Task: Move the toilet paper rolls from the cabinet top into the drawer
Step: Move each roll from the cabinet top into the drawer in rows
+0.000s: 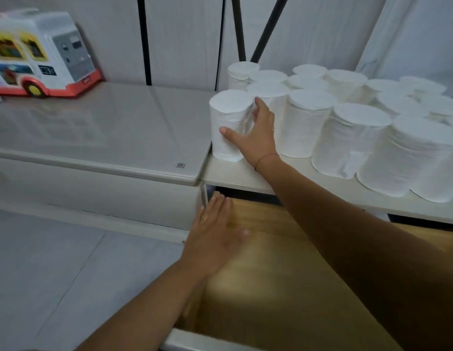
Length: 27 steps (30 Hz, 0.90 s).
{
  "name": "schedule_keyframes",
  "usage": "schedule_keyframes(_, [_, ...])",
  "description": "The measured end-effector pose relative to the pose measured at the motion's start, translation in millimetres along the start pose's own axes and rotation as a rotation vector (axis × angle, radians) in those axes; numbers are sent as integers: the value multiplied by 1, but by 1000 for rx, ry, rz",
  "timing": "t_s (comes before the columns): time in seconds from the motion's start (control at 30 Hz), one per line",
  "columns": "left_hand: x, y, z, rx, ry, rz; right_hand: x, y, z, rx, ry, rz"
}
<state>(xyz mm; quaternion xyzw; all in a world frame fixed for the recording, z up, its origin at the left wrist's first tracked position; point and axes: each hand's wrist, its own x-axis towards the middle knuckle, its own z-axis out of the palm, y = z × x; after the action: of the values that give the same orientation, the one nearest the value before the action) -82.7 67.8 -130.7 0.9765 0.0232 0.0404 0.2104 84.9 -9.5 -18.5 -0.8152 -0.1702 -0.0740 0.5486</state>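
Head view: right hand (256, 134) grips the end roll (226, 117), thumb (226, 133) across its near face and fingers (259, 102) curled round the far side, wedged against the neighbour roll (269, 97) just behind them. The roll stands upright at the corner of the cabinet top (233, 174), base apparently down on the surface, so we judge it not yet lifted.

Left hand (216, 231) is flat, fingers straight, holding nothing, a bit blurred. It hovers below and nearer than the right hand, over the near-left part of the open drawer (283, 287). We see no roll in the part of the drawer that shows, so the task looks to be at its start.

The other rolls (306, 122) stand packed, touching each other, off beyond the right hand's knuckle side.

To do this step well:
- squeeze lightly, since soft paper probably dents
- lift straight up first, so the fingers don't drag the neighbour over
- then bring it down toward the left hand and set it upright in a drawer corner, leaving space for the rest
- keep the left hand out of the drop path, or use it to receive

A toy bus (40, 51) sits well away past the thumb side, not involved.
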Motion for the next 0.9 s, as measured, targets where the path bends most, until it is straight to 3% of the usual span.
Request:
schedule_keyframes(0.2, [1, -2, 6, -92, 49, -48, 2, 11, 17, 39, 90, 26])
schedule_keyframes(0.4, [1, -1, 3, -178, 56, -75, 14, 14, 16, -39, 58, 44])
schedule_keyframes(0.77, [2, 1, -1, -163, 36, -76, 27, 27, 20, 100, -106, 64])
schedule_keyframes(0.9, [2, 1, -1, -179, 23, -80, 28, 27, 22, -30, -91, 45])
